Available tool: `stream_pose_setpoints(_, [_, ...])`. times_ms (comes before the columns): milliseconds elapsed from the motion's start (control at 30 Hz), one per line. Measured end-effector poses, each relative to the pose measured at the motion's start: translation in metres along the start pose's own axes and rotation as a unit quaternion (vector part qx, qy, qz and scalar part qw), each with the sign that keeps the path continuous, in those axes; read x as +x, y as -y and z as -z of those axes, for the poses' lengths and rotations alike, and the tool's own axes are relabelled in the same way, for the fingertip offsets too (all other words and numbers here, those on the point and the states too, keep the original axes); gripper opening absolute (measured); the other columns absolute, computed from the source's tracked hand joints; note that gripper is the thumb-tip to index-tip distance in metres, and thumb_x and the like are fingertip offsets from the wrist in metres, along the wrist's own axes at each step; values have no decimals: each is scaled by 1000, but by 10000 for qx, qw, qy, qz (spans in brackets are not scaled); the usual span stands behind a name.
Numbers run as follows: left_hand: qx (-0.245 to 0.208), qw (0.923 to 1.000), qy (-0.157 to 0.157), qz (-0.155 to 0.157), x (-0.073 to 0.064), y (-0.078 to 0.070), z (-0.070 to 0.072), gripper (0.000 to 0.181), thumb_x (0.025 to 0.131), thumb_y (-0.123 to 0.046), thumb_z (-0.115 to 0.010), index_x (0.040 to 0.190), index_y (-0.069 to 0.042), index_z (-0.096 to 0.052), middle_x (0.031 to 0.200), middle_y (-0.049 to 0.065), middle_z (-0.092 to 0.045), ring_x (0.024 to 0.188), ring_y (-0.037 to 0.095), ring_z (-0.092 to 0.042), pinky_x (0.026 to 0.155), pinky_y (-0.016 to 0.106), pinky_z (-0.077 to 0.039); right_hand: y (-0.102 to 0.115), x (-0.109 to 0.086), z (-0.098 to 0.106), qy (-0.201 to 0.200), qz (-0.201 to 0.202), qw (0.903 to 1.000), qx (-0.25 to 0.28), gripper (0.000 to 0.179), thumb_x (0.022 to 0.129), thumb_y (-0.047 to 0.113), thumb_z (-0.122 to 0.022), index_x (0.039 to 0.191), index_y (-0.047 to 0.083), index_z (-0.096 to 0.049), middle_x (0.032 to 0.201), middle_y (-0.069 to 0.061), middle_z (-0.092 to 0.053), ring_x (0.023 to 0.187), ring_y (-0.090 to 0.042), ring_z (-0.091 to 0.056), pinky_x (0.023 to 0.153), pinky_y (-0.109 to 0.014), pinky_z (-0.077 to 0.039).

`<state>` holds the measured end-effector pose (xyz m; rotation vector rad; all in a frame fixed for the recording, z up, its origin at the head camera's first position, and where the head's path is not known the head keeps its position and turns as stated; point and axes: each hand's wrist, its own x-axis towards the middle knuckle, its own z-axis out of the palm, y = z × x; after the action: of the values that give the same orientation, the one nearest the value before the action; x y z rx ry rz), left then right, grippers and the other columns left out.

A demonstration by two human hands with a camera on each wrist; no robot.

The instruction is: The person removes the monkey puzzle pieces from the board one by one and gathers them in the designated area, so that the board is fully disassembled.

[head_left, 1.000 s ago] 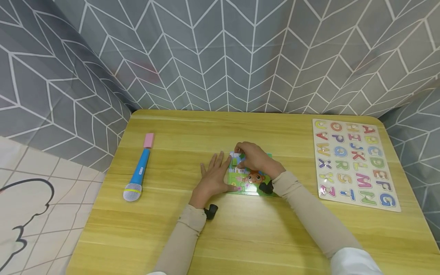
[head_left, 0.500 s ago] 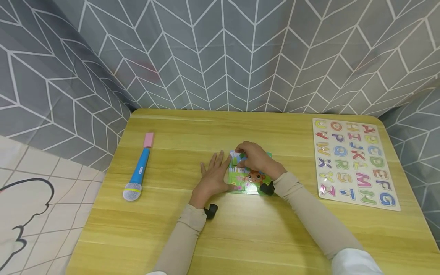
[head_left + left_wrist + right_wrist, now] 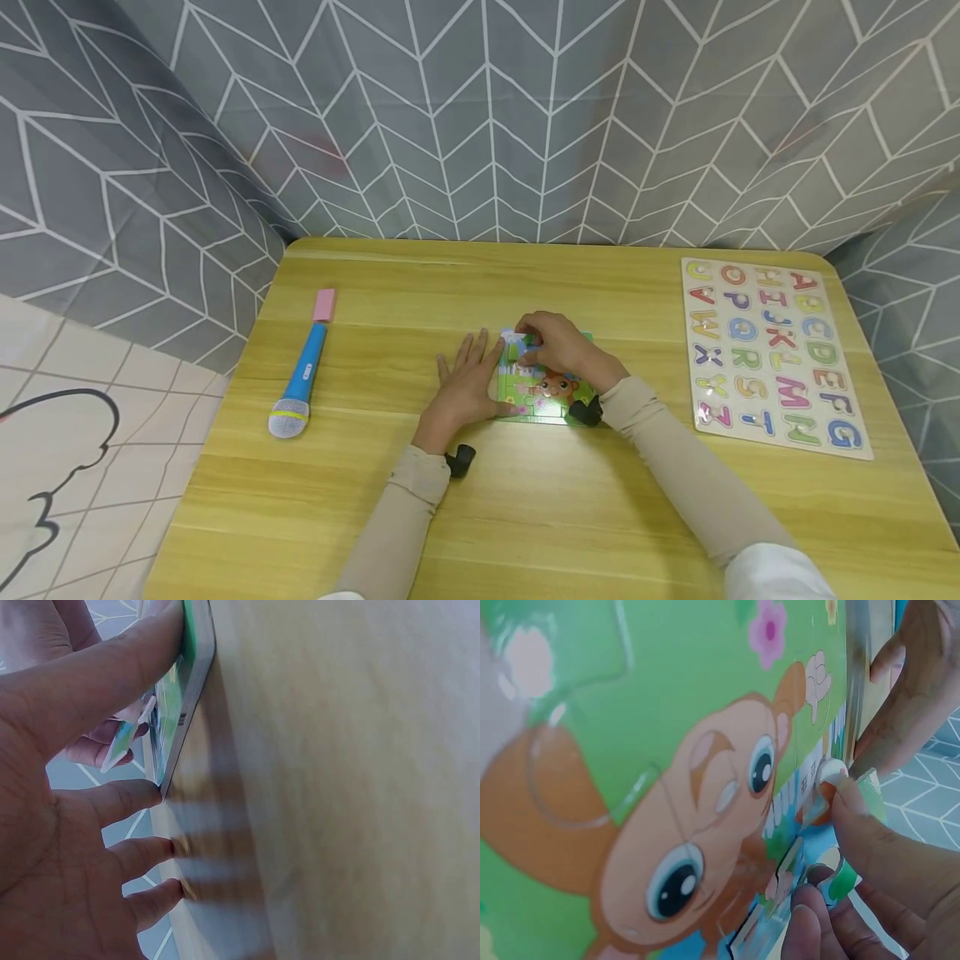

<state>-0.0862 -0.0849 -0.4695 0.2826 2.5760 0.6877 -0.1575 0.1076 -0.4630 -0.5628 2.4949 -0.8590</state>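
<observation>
A small jigsaw puzzle (image 3: 542, 408) with a cartoon monkey lies flat on the wooden table. My left hand (image 3: 467, 393) is spread at its left side, thumb on the near left corner and a fingertip at the edge of the board. Over the puzzle's upper left part, my right hand (image 3: 558, 343) pinches a puzzle piece (image 3: 120, 744) between thumb and fingers. That piece is tilted up from the board in the left wrist view. Seen from the right wrist, the monkey's face (image 3: 705, 817) is fitted together, and the fingers partly hide the area beyond it.
On the left lie a blue toy microphone (image 3: 306, 367) and a pink block (image 3: 325, 306) at its handle end. A white alphabet peg board (image 3: 780, 358) lies at the right. Grey patterned curtain (image 3: 487, 125) hangs behind the table's far edge.
My right hand has shifted very slightly to the right over the puzzle, still pinching the piece. The left hand has stayed in place.
</observation>
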Motion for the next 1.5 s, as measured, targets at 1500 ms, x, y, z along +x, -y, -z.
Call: stream_pose_setpoints(1500, [-101, 9997, -235, 26, -6, 9, 5, 117, 71, -55, -86, 162, -23, -19, 172, 1, -5, 160, 33, 5, 121, 73, 8, -62, -49, 26, -2132, -510, 9636, 1532, 21, 99, 18, -64, 117, 7, -70, 91, -16, -73, 79, -18, -62, 67, -23, -47])
